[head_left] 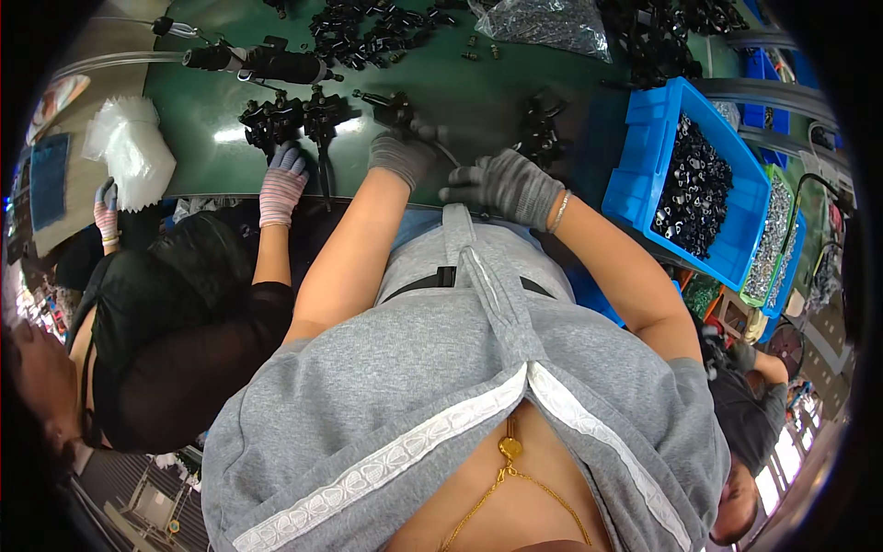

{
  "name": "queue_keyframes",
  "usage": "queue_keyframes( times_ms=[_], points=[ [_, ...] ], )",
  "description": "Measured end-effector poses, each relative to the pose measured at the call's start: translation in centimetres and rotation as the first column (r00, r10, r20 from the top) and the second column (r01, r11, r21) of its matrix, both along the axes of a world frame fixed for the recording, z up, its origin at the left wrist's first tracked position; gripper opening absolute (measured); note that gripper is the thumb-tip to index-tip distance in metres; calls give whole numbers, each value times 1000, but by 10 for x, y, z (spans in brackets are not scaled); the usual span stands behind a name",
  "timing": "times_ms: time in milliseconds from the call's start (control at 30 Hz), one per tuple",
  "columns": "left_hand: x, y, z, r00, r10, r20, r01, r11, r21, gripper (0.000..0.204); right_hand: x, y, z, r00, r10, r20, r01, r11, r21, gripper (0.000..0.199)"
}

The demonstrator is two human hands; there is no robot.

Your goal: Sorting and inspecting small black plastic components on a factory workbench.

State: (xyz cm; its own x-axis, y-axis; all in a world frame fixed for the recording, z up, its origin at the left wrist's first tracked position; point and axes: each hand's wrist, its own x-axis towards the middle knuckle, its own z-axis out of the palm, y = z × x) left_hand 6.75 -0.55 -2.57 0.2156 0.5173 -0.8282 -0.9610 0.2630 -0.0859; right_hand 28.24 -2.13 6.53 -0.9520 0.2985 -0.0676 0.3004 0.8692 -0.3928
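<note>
Gripping a small black metal-and-plastic assembly (394,110) at the green bench's (460,83) near edge, the grey-gloved left hand (401,155) is closed on it. The grey-gloved right hand (504,184) lies alongside, fingers loosely curled; any hold cannot be told. Many loose black parts (368,32) remain unprocessed beyond.

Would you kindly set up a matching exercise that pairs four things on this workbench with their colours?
Things:
1. Large bin of small parts
2. Bench top
3. Gloves on the person's left hand and right hand
4. Stack of plastic bags

Colours:
A. green
B. white
C. blue
D. grey

Pairs: 1-C, 2-A, 3-D, 4-B
</note>
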Motion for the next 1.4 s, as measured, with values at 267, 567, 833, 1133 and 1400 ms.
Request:
queue_keyframes(
  times_ms=[267,567,833,1133,1400],
  points=[
    [-30,-28,29,633,-413,-655,421,894,-157,40,89,25,-60,915,-147,376,175,984,-40,47],
    [-54,-32,-21,-110,33,-993,705,707,-54,54,67,109,-51,707,-269,654,317,947,47,60],
    [-60,-21,8,547,-605,-579,690,717,-97,53,-89,234,-74,706,-695,139,664,717,210,39],
    [-35,-19,52,-868,119,-482,448,606,-657,64,-66,189,-87,483,-875,14,873,480,-81,35],
    [-45,-1,5,-702,1,-712,633,460,-623,71,-49,72,-77,487,-859,158,555,165,-815,39]
  ],
)
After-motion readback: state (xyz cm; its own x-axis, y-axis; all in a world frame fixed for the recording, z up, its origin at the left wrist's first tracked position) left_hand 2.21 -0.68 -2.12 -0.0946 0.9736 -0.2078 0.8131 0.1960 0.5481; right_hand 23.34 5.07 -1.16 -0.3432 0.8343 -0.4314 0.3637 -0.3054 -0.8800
